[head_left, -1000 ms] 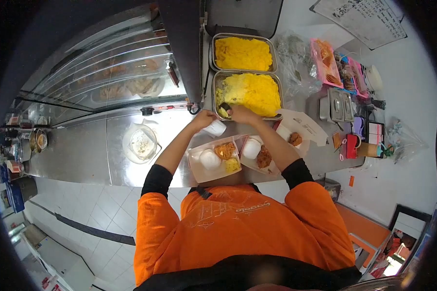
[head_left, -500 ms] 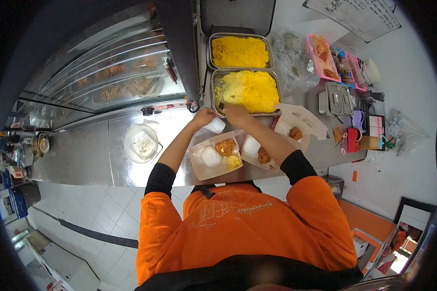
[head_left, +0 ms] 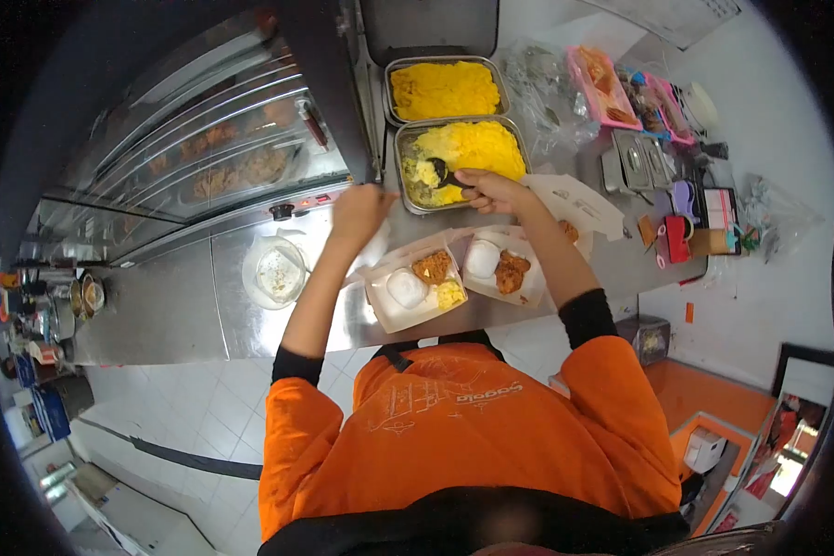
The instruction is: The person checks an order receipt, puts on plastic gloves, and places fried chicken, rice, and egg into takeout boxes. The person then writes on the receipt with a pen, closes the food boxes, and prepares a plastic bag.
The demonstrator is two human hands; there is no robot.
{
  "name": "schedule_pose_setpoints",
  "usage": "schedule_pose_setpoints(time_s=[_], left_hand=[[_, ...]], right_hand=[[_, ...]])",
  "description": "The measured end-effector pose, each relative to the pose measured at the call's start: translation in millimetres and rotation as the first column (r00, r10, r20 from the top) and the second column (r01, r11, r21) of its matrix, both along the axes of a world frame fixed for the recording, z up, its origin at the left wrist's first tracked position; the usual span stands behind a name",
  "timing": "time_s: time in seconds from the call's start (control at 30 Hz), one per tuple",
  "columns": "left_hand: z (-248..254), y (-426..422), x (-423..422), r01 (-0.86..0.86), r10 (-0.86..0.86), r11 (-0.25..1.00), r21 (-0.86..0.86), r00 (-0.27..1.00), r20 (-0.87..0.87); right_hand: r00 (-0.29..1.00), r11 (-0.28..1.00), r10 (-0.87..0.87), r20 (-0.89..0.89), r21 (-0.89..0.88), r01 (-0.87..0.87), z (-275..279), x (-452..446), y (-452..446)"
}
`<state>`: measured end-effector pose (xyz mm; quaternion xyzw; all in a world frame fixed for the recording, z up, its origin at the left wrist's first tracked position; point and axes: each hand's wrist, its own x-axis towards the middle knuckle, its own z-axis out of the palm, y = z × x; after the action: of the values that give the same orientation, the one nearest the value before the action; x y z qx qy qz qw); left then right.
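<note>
My right hand (head_left: 493,191) is closed round the handle of a black spoon (head_left: 443,173). Pale yellow egg-like food fills its bowl, over the scooped-out left part of the front metal tray (head_left: 404,190). Yellow food (head_left: 473,148) covers the rest of that tray. Left of the tray, my left hand (head_left: 360,215) is closed and slightly smeared, with a blurred white cup (head_left: 376,245) at its fingers. Nearer me, an open carton (head_left: 394,318) holds a white rice mound (head_left: 407,288), fried chicken (head_left: 431,268) and yellow food (head_left: 450,296). Another carton (head_left: 531,295) holds rice and chicken.
A second tray of yellow food (head_left: 445,91) stands behind. The glass display case (head_left: 204,139) bounds the left side. On the counter (head_left: 157,315) sits a white-lined bowl (head_left: 279,271). Pink baskets (head_left: 612,119) and a lidded metal container (head_left: 635,159) stand at right.
My right hand has moved right and towards me, lifting the spoon into sight with food on it. My left hand and the white cup have shifted left.
</note>
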<state>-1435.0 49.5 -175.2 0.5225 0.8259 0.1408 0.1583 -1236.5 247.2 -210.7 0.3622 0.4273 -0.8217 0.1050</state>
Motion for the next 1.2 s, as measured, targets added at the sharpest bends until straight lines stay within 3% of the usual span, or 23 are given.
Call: schedule_pose_setpoints(time_s=[0.03, 0.07, 0.1, 0.2, 0.23, 0.27, 0.33, 0.37, 0.4, 0.43, 0.5, 0.53, 0.7, 0.8, 0.9, 0.93, 1.0, 1.1, 1.13, 1.2], left_hand=[[15.8, -22.1, -2.3, 0.025, -0.039, 0.987, 0.157, 0.995, 0.087], [48.8, -43.8, -0.3, 0.091, -0.136, 0.975, 0.204, 0.966, 0.219], [88.8, -66.7, 11.0, 0.113, -0.134, 0.990, 0.088, 0.947, 0.291], [95.3, -111.4, 55.3, 0.244, -0.194, 0.949, -0.199, 0.951, 0.239], [75.8, -115.8, 68.8, 0.247, -0.199, 0.932, -0.265, 0.960, 0.195], [39.1, -121.8, 80.6, 0.245, -0.206, 0.913, -0.326, 0.967, 0.150], [-38.9, -130.5, 91.4, 0.208, -0.197, 0.944, -0.257, 0.978, 0.069], [-63.4, -130.1, 95.8, 0.189, -0.184, 0.952, -0.243, 0.982, 0.043], [-82.6, -127.8, 100.0, 0.169, -0.169, 0.959, -0.226, 0.985, 0.019], [-96.8, -125.3, 103.5, 0.148, -0.153, 0.967, -0.207, 0.988, -0.006], [-114.8, -122.0, 107.0, 0.176, -0.187, 0.981, -0.082, 0.970, -0.157], [-121.1, -121.6, 106.1, 0.193, -0.193, 0.981, -0.022, 0.953, -0.234], [-128.7, -115.0, 98.3, 0.241, -0.282, 0.940, -0.241, 0.947, -0.155], [-107.6, -116.4, 96.0, 0.188, -0.228, 0.946, -0.265, 0.965, -0.130], [-55.1, -125.7, 101.3, -0.010, -0.022, 0.973, -0.230, 0.990, -0.138], [-38.4, -128.1, 103.8, -0.094, 0.065, 0.973, -0.211, 0.988, -0.142], [-13.2, -135.0, 96.0, -0.092, 0.095, 0.953, -0.288, 0.995, -0.003], [43.5, -122.2, 92.7, -0.017, 0.140, 0.939, -0.343, 0.932, 0.335], [59.7, -113.6, 96.3, 0.021, 0.152, 0.938, -0.347, 0.873, 0.464], [76.4, -95.0, 109.7, 0.051, 0.005, 0.996, -0.067, 0.765, 0.644]], right_hand=[[0.998, 0.998, -0.048, -0.038, 0.035, 0.049, 20.7, 13.6, -12.1], [0.990, 0.993, -0.108, -0.086, 0.031, 0.111, 40.5, 29.4, -27.7], [0.977, 0.984, -0.170, -0.132, 0.023, 0.174, 57.7, 46.3, -46.5], [0.927, 0.937, -0.347, -0.145, -0.096, 0.336, 56.5, 101.0, -111.2], [0.907, 0.913, -0.401, -0.129, -0.142, 0.383, 54.5, 114.9, -131.8], [0.912, 0.916, -0.400, -0.094, -0.034, 0.399, 51.7, 124.1, -153.7], [0.914, 0.896, -0.404, -0.024, 0.191, 0.401, 39.5, 132.6, -192.3], [0.913, 0.715, -0.358, -0.195, 0.572, 0.402, -9.5, 136.9, -210.8], [0.953, 0.499, -0.226, -0.201, 0.817, 0.291, -35.3, 139.5, -224.4], [0.975, 0.179, -0.159, -0.154, 0.967, 0.182, -60.7, 142.0, -238.1], [0.965, -0.269, -0.118, 0.234, 0.928, -0.258, -66.3, 142.5, -255.4], [0.962, -0.287, -0.133, 0.237, 0.920, -0.266, -69.2, 141.0, -258.7], [0.958, -0.300, -0.076, 0.278, 0.910, -0.288, -63.2, 147.7, -253.0], [0.996, -0.152, -0.087, 0.005, 0.988, -0.019, -51.4, 151.7, -235.8], [0.959, 0.378, -0.209, -0.190, 0.889, 0.258, -31.4, 149.4, -202.0], [0.949, 0.490, -0.249, -0.192, 0.820, 0.295, -15.0, 143.9, -185.0], [0.928, 0.678, -0.324, -0.186, 0.638, 0.364, 28.4, 125.5, -139.9], [0.951, 0.852, -0.220, -0.219, 0.431, 0.297, 69.7, 93.9, -60.4], [0.948, 0.698, -0.206, -0.242, 0.642, 0.316, 61.2, 83.0, -35.1], [0.946, 0.265, -0.163, -0.280, 0.911, 0.316, 22.4, 63.0, 14.7]])
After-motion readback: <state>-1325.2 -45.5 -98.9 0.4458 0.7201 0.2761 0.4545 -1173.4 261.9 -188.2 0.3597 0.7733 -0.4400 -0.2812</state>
